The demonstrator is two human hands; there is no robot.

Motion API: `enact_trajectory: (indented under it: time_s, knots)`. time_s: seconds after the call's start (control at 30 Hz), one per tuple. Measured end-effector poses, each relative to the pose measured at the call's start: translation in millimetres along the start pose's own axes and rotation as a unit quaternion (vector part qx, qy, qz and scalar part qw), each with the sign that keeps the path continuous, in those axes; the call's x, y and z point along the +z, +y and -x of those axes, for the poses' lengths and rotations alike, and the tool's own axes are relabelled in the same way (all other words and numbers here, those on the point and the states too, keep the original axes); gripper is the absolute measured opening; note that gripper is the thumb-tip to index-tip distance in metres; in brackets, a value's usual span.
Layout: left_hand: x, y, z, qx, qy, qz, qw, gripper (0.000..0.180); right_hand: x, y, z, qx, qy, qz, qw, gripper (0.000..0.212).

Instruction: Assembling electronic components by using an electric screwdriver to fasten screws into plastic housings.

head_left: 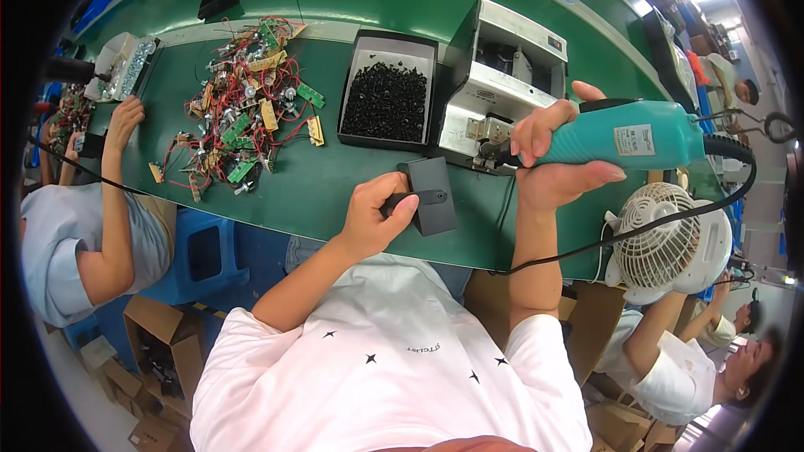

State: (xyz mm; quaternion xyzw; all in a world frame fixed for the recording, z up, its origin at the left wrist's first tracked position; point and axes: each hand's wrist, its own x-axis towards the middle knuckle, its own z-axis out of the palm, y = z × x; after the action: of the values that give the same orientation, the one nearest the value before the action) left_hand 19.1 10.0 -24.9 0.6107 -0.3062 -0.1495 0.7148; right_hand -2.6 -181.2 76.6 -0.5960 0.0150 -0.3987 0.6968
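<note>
My left hand (373, 213) is closed around a small black box-shaped housing (435, 211), low over the near part of the bench. A black strap-like arm with a round end lies across the side of the housing, under my thumb and fingers. In my right hand (553, 146) is a teal electric screwdriver (641, 134), held almost level. Its dark nose points left, at the front of a silver screw feeder (515, 38). Whether the bit touches the feeder's outlet I cannot tell. Left of the feeder stands a black-rimmed tray (345, 121) of small black screws (385, 100).
A pile of red-wired circuit boards (243, 109) covers the green bench (318, 176) to the left. The screwdriver's black cord (620, 238) loops past a white fan (666, 238) at the right. A co-worker's arm (117, 176) reaches onto the bench at far left.
</note>
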Motion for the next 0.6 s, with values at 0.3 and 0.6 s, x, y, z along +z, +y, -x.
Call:
enact_trajectory:
  time_s: [0.3, 0.6]
  knots:
    - [6, 2, -7, 0.078, -0.024, -0.086, 0.993, 0.016, 9, -15, 0, 0.127, -0.035, 0.031, 0.991, 0.110]
    - [8, -6, -3, 0.054, 0.006, -0.046, 0.997, 0.017, 32, -35, 26, 0.007, -0.094, -0.210, 0.973, 0.103]
